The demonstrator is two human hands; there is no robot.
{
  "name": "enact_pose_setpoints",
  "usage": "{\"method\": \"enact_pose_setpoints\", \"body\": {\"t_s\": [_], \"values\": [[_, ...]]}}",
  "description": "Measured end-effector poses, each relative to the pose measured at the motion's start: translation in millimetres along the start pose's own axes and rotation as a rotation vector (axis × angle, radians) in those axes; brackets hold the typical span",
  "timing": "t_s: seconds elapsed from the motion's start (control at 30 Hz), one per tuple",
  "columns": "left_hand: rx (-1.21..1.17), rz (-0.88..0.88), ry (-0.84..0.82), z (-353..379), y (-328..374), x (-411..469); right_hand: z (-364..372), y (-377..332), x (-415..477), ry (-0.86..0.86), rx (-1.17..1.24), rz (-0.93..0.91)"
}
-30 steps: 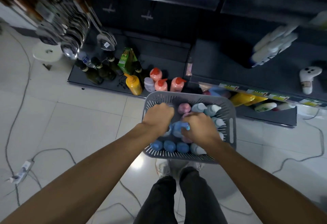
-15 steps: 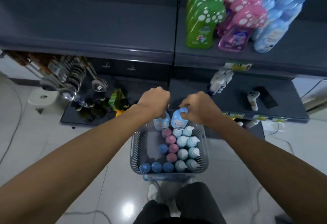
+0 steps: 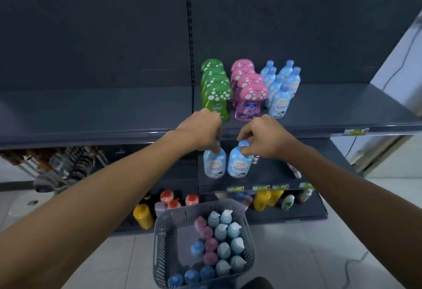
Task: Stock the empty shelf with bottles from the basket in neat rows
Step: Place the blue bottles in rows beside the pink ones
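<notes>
The left hand [image 3: 201,131] pinches the left blue bottle [image 3: 214,163] by its cap, the right hand [image 3: 262,135] the right blue bottle [image 3: 238,164]; both hang just under the hands, below the shelf lip [image 3: 308,128] beyond the knuckles. Held by caps alone, either may swing, clip that lip and fall.

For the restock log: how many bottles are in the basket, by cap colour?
Pale blue caps: 8
Pink caps: 4
Dark blue caps: 4
Total in basket: 16
</notes>
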State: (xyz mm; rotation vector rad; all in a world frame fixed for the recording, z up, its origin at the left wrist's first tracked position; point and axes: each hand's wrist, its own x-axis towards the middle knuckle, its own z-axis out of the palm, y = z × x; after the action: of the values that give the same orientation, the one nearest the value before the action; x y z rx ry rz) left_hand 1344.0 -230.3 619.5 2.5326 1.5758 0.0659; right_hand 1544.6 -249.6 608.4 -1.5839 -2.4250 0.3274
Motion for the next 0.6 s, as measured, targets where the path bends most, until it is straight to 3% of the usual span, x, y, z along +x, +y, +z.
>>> {"method": "enact_pose_setpoints", "body": {"t_s": [0.17, 0.6], "values": [[-0.026, 0.106, 0.052, -24.4, 28.4, 20.0, -41.5, 20.0, -13.5, 0.046, -0.005, 0.033], [-0.134, 0.121, 0.163, -36.3, 117.7, 118.5, -118.8, 142.8, -0.2, 0.122, -0.018, 0.045]]}}
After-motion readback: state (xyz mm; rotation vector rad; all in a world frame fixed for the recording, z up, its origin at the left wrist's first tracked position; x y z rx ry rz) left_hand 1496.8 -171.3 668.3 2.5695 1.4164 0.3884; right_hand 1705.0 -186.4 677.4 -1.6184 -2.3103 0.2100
